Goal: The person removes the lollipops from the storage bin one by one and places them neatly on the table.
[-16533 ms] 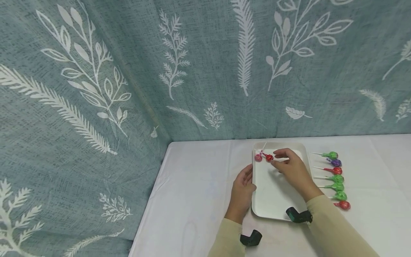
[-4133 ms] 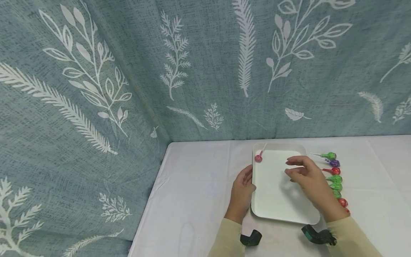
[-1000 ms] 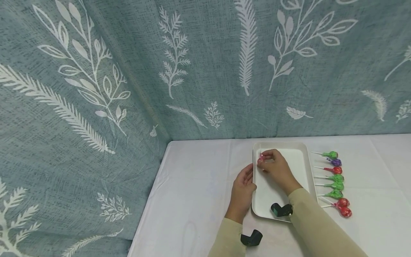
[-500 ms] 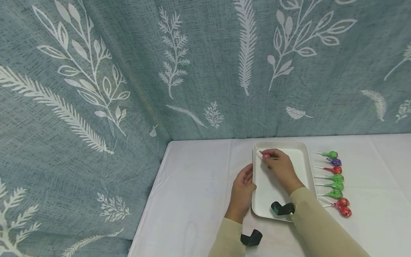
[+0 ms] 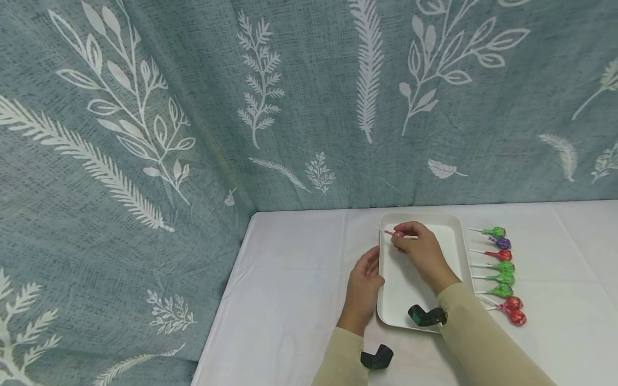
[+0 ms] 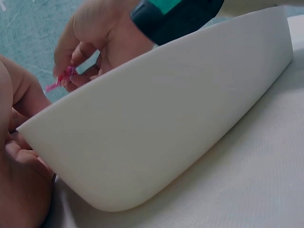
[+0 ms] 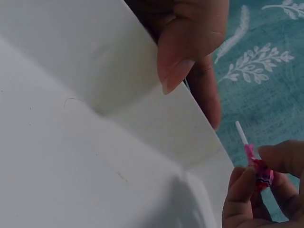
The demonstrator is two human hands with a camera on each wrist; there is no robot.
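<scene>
My right hand [image 5: 425,253] pinches a pink-wrapped lollipop [image 5: 398,234] by its round head, over the far left corner of a white rectangular tray [image 5: 407,300]. The lollipop's white stick points left, past the tray's rim. In the right wrist view, thumb and fingertips close around the wrapped lollipop [image 7: 263,179], stick upward. My left hand [image 5: 364,287] grips the tray's left wall, its thumb [image 7: 176,71] over the rim on the inner side and its fingers outside. The left wrist view shows the tray's outer wall [image 6: 152,118] with the pink lollipop [image 6: 64,78] beyond it.
Right of the tray lies a column of lollipops, sticks to the left: several green ones [image 5: 504,267], a purple one [image 5: 504,243] and red ones, the nearest red lollipop [image 5: 517,318] touching another. A white cloth [image 5: 289,279] covers the table; a patterned curtain [image 5: 309,107] stands behind.
A red lollipop has left the tray, and the column at right holds one more red. The pink lollipop is lifted from the tray's corner and turned stick-left. My left hand stays put.
</scene>
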